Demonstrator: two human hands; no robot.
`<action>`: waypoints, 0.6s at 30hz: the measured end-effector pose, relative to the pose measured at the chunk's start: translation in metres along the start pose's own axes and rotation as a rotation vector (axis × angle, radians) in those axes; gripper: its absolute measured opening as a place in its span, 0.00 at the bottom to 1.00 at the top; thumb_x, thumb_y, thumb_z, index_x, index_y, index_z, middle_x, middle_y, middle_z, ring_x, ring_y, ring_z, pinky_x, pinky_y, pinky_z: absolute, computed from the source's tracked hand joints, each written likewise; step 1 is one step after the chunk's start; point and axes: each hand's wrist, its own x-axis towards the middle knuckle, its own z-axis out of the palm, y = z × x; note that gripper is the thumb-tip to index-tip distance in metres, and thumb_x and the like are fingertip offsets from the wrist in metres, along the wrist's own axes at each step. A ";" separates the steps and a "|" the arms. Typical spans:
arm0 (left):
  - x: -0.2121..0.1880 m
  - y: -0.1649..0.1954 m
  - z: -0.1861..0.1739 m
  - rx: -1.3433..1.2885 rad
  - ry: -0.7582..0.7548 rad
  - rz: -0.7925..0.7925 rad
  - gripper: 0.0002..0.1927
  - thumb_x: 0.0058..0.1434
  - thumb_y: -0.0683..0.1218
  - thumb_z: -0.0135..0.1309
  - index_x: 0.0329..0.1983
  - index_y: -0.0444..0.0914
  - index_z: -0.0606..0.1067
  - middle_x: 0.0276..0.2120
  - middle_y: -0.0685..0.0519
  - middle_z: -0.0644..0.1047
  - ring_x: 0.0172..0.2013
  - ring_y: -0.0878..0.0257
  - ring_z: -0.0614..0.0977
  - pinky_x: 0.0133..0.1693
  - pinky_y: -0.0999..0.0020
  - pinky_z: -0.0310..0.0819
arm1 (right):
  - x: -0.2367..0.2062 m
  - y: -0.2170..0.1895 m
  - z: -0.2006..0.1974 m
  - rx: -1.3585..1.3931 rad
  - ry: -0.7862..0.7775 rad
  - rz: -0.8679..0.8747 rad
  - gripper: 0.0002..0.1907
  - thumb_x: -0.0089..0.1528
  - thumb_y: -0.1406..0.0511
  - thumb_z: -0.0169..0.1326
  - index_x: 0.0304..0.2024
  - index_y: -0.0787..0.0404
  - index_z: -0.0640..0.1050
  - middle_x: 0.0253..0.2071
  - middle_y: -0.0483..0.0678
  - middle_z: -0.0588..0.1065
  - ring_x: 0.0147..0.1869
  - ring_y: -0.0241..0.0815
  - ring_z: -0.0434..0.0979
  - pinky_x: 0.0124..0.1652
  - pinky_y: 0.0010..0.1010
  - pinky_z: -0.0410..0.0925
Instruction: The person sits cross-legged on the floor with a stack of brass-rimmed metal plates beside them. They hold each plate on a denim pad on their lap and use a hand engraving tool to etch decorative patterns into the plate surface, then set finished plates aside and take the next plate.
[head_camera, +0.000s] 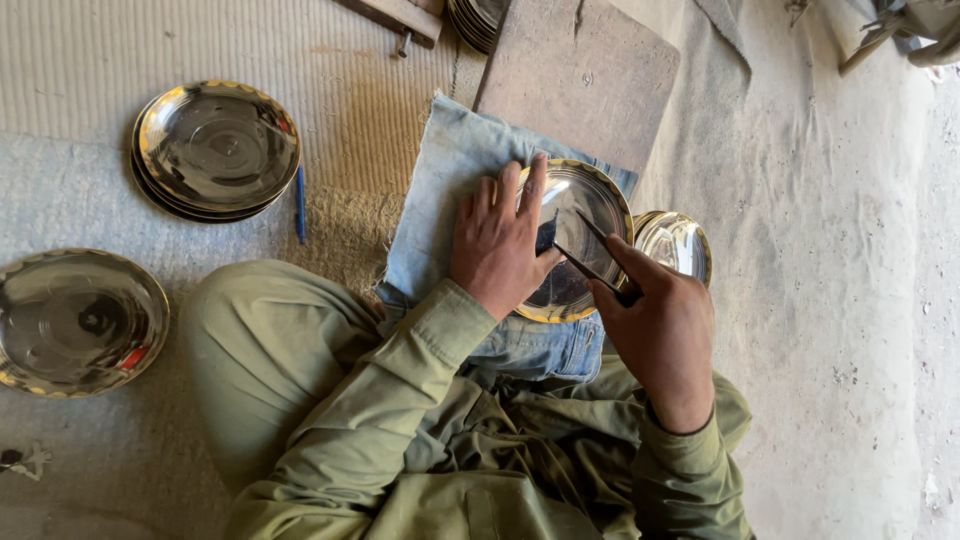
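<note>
— Two hands on one plate?
— Yes. My left hand (497, 243) lies flat, fingers slightly spread, pressing the shiny brass-rimmed plate (575, 240) under its fingertips. My right hand (655, 320) pinches thin dark dividers (588, 252), tips on the plate beyond its fingers.

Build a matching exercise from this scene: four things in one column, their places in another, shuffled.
Things:
1. blue pen
2. pointed metal tool
3. denim cloth
4. left hand

Places:
A. held in the right hand
B. pressing on the plate being worked
C. beside the stack of steel plates
D. under the plate being worked

Pairs: 1-C, 2-A, 3-D, 4-B
</note>
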 end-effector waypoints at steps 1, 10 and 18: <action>0.000 0.000 0.000 0.003 0.009 0.004 0.61 0.44 0.58 0.74 0.75 0.35 0.52 0.60 0.42 0.64 0.54 0.46 0.71 0.54 0.49 0.66 | 0.000 0.000 0.000 0.003 0.002 0.002 0.28 0.53 0.65 0.68 0.58 0.57 0.81 0.21 0.52 0.77 0.21 0.43 0.77 0.26 0.35 0.68; 0.000 0.002 -0.004 0.004 0.032 0.002 0.61 0.43 0.58 0.73 0.74 0.35 0.54 0.60 0.43 0.65 0.54 0.46 0.71 0.54 0.48 0.66 | -0.001 -0.001 0.002 -0.103 0.011 -0.017 0.27 0.54 0.63 0.68 0.57 0.56 0.82 0.24 0.52 0.79 0.24 0.46 0.79 0.28 0.38 0.70; 0.000 0.002 -0.003 -0.012 0.012 -0.002 0.61 0.44 0.58 0.74 0.75 0.34 0.53 0.60 0.42 0.65 0.53 0.46 0.71 0.53 0.49 0.66 | -0.001 0.000 0.002 -0.085 -0.002 -0.012 0.27 0.54 0.64 0.68 0.57 0.56 0.82 0.22 0.51 0.78 0.23 0.44 0.79 0.28 0.36 0.70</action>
